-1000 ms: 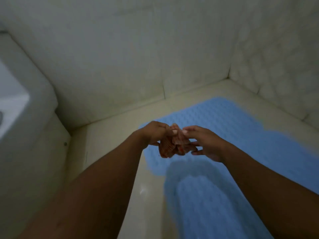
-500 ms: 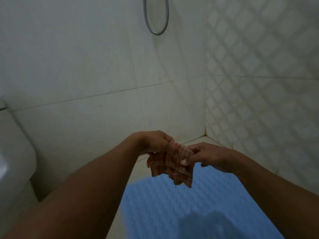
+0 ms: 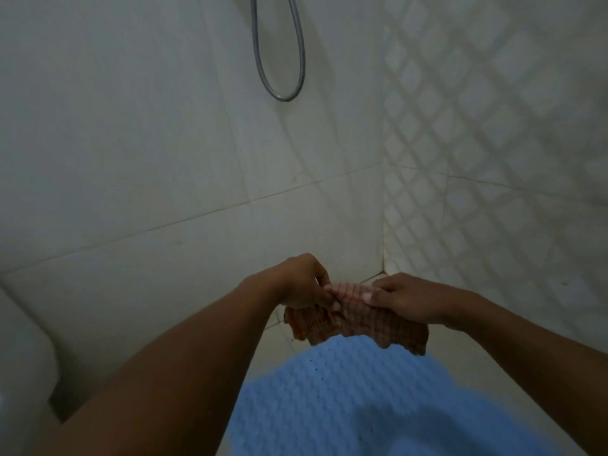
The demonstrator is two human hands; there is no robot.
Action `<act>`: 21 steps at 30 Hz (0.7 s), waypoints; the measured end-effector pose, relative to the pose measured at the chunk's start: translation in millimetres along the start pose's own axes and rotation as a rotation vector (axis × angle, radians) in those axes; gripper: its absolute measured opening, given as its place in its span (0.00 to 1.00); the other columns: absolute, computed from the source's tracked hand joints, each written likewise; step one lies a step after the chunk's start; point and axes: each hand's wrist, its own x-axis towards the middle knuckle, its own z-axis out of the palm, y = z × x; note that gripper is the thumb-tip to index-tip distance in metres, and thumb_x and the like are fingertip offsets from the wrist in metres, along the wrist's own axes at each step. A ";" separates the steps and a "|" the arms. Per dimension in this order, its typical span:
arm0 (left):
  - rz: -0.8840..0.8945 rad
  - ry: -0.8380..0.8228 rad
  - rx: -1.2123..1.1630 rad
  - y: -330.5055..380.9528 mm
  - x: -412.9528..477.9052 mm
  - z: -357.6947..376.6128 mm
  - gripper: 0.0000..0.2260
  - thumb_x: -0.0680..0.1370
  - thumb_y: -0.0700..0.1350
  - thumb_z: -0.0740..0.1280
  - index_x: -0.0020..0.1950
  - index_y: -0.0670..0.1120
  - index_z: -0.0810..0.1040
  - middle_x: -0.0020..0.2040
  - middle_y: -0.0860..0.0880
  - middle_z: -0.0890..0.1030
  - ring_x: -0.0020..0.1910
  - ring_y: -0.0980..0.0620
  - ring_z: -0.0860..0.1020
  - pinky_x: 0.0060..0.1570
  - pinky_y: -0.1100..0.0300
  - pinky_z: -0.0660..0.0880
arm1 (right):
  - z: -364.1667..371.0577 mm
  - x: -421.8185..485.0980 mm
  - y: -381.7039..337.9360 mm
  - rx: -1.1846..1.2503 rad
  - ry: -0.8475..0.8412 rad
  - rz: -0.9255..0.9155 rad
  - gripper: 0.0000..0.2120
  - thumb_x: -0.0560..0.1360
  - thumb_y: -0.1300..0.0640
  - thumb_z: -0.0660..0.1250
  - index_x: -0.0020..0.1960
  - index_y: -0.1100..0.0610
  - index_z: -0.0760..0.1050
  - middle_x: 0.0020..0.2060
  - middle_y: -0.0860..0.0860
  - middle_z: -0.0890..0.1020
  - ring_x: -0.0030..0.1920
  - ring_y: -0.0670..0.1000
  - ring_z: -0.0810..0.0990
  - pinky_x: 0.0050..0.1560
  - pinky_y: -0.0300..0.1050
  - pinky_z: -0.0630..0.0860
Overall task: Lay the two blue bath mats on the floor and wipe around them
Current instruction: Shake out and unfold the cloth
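Note:
A blue textured bath mat (image 3: 345,399) lies flat on the pale tiled floor (image 3: 279,337) in the lower middle of the view. Only this one mat is in view. Above its far edge, an orange-and-white striped cloth (image 3: 358,320) hangs spread between both hands. My left hand (image 3: 302,284) pinches the cloth's top left edge. My right hand (image 3: 408,299) pinches its top right edge, thumb on top. The cloth's lower edge dangles just over the mat, in the air.
Pale tiled walls meet in a corner (image 3: 383,225) right behind my hands; the right wall has a diamond pattern. A metal shower hose loop (image 3: 279,60) hangs on the back wall. A white fixture (image 3: 23,373) stands at the left edge.
The view has tilted up from the floor to the wall corner. The bunched cloth has been pulled open and now hangs spread wider between my two hands.

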 end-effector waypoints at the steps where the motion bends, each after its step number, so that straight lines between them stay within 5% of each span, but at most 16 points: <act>1: -0.003 -0.014 0.000 12.4 -3.1 -26.3 0.10 0.72 0.55 0.78 0.42 0.52 0.79 0.47 0.50 0.82 0.50 0.48 0.81 0.44 0.55 0.80 | -24.5 -3.0 -19.0 -0.046 0.003 -0.023 0.15 0.81 0.46 0.64 0.43 0.55 0.80 0.41 0.49 0.83 0.40 0.46 0.80 0.44 0.42 0.75; 5: -0.001 -0.026 0.014 83.5 -26.4 -166.0 0.17 0.70 0.56 0.79 0.47 0.44 0.83 0.47 0.46 0.84 0.46 0.47 0.81 0.45 0.52 0.80 | -150.5 -17.3 -114.0 -0.220 0.012 -0.063 0.17 0.80 0.46 0.66 0.35 0.53 0.75 0.31 0.45 0.75 0.32 0.44 0.72 0.36 0.39 0.68; 13: 0.041 0.041 -0.017 261.0 -97.2 -469.2 0.20 0.70 0.60 0.78 0.51 0.45 0.83 0.52 0.47 0.82 0.52 0.47 0.80 0.49 0.54 0.79 | -431.8 -83.3 -340.2 -0.407 0.129 -0.139 0.18 0.83 0.49 0.61 0.46 0.62 0.78 0.38 0.51 0.79 0.37 0.47 0.75 0.40 0.44 0.71; 16: 0.037 0.070 -0.054 316.8 -129.3 -548.3 0.21 0.72 0.56 0.77 0.56 0.43 0.82 0.56 0.45 0.82 0.57 0.44 0.80 0.60 0.47 0.80 | -508.2 -120.8 -403.7 -0.466 0.187 -0.161 0.16 0.83 0.49 0.60 0.52 0.60 0.80 0.46 0.53 0.83 0.46 0.51 0.81 0.45 0.43 0.75; 21: 0.072 0.156 -0.091 387.6 -174.3 -619.5 0.11 0.73 0.52 0.78 0.46 0.47 0.81 0.52 0.46 0.82 0.54 0.46 0.80 0.56 0.47 0.82 | -585.0 -180.6 -460.6 -0.521 0.262 -0.186 0.16 0.83 0.48 0.60 0.58 0.58 0.80 0.50 0.52 0.82 0.51 0.53 0.82 0.53 0.48 0.79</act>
